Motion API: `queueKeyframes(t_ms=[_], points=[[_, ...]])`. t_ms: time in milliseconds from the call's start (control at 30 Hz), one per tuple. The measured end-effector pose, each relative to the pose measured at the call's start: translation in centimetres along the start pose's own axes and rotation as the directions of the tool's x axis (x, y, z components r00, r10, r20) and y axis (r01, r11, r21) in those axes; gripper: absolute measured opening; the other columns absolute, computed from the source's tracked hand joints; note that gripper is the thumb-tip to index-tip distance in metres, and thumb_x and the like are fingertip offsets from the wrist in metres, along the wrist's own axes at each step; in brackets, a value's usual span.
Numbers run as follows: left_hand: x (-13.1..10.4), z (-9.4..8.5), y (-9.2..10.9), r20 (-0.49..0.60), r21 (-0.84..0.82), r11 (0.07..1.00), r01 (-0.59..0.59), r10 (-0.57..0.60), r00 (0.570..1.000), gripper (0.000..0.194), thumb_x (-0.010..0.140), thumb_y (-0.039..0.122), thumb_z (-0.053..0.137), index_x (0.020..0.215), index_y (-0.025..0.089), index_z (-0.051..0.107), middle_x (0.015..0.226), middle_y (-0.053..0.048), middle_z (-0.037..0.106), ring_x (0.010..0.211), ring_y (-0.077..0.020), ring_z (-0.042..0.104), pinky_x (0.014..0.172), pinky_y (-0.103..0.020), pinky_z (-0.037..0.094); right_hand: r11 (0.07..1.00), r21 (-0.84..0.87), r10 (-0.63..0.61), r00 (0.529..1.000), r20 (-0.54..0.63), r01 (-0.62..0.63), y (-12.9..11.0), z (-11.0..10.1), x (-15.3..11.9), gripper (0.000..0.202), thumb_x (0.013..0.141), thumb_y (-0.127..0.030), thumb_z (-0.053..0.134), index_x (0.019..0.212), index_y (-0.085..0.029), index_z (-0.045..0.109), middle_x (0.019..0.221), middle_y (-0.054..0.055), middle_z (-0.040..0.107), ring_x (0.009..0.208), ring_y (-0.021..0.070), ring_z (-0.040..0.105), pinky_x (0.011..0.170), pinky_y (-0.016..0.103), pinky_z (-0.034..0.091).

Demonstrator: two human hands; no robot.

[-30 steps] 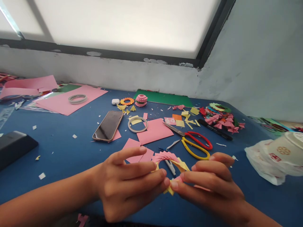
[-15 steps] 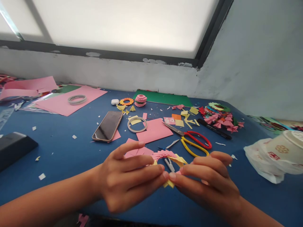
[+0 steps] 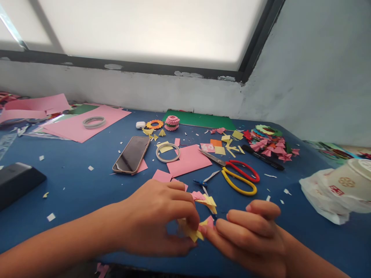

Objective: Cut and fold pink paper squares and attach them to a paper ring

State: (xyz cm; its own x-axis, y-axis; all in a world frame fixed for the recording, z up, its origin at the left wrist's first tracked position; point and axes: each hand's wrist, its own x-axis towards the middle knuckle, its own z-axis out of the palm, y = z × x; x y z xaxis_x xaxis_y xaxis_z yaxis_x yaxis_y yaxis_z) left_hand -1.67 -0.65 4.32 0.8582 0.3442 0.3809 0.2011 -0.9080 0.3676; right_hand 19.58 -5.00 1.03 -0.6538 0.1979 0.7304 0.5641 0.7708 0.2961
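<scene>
My left hand is closed on a ring of interlocked folded paper, pink and yellow, pinching its near side between thumb and fingers. Part of the ring is hidden behind that hand, and a gap shows on its right. My right hand has its fingers curled, and its thumb and fingertip meet the ring's pink and yellow end. Just beyond the ring lie a blue-and-white cutter-like tool and scissors with one red and one yellow handle.
A phone, a tape roll and pink paper lie ahead. Folded paper pieces are heaped at the right, near a black marker and a bagged cup. A dark box stands at the left.
The ring has dropped slightly and tilted, and a gap now shows on its right side. My left hand has turned over it, palm downward. My right hand has moved a little lower.
</scene>
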Motion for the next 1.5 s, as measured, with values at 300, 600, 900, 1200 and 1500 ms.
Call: queueKeyframes(t_ms=[300,600,900,1200,1500], points=[[-0.2,-0.2,-0.1,0.132,-0.049,0.998,0.050,-0.044,0.990,0.010,0.069,0.015,0.068,0.073,0.019,0.060,0.070,0.006,0.066,0.063,-0.0105,0.050,0.056,-0.021,0.038,0.997,-0.029,-0.077,0.997,-0.003,0.077,-0.1,0.6,-0.5,0.019,0.087,-0.018,0.055,0.082,-0.030,0.069,0.078,-0.013,0.064,0.075,0.0060,0.048,0.068,0.027,0.032],[-0.2,-0.5,-0.2,0.105,-0.034,0.999,0.033,-0.030,0.994,0.006,0.074,0.022,0.068,0.073,0.020,0.062,0.071,0.004,0.068,0.065,-0.0117,0.053,0.058,-0.023,0.039,1.000,0.015,0.006,1.000,0.014,-0.006,-0.7,0.8,-0.7,0.024,0.086,-0.010,0.054,0.080,-0.028,0.067,0.067,-0.016,0.067,0.061,0.0040,0.053,0.066,0.029,0.032],[-0.3,-0.8,-0.2,0.097,-0.055,0.998,0.037,-0.031,0.995,0.008,0.073,0.022,0.070,0.074,0.021,0.062,0.073,0.007,0.068,0.065,-0.0114,0.051,0.057,-0.023,0.038,0.978,0.196,0.069,0.998,0.010,-0.070,0.4,0.6,1.0,0.020,0.086,-0.013,0.057,0.080,-0.029,0.067,0.063,-0.017,0.067,0.060,0.0047,0.054,0.065,0.029,0.032],[-0.3,-0.6,-0.5,-0.016,-0.107,0.994,0.020,-0.022,1.000,0.010,0.073,0.022,0.072,0.073,0.019,0.062,0.073,0.004,0.069,0.066,-0.0118,0.052,0.057,-0.023,0.040,0.989,0.098,0.116,0.989,-0.094,-0.107,0.1,1.0,0.9,0.022,0.083,-0.010,0.060,0.081,-0.030,0.069,0.062,-0.014,0.065,0.066,0.0062,0.050,0.064,0.029,0.031],[-0.1,-0.4,-0.6,-0.064,-0.163,0.986,-0.025,0.014,0.998,0.009,0.074,0.020,0.071,0.078,0.017,0.063,0.078,0.003,0.071,0.064,-0.0110,0.052,0.061,-0.024,0.041,0.969,0.169,0.206,0.969,-0.139,-0.181,0.1,1.5,0.1,0.015,0.082,-0.016,0.063,0.075,-0.029,0.067,0.064,-0.008,0.062,0.068,0.0098,0.049,0.069,0.030,0.033]])
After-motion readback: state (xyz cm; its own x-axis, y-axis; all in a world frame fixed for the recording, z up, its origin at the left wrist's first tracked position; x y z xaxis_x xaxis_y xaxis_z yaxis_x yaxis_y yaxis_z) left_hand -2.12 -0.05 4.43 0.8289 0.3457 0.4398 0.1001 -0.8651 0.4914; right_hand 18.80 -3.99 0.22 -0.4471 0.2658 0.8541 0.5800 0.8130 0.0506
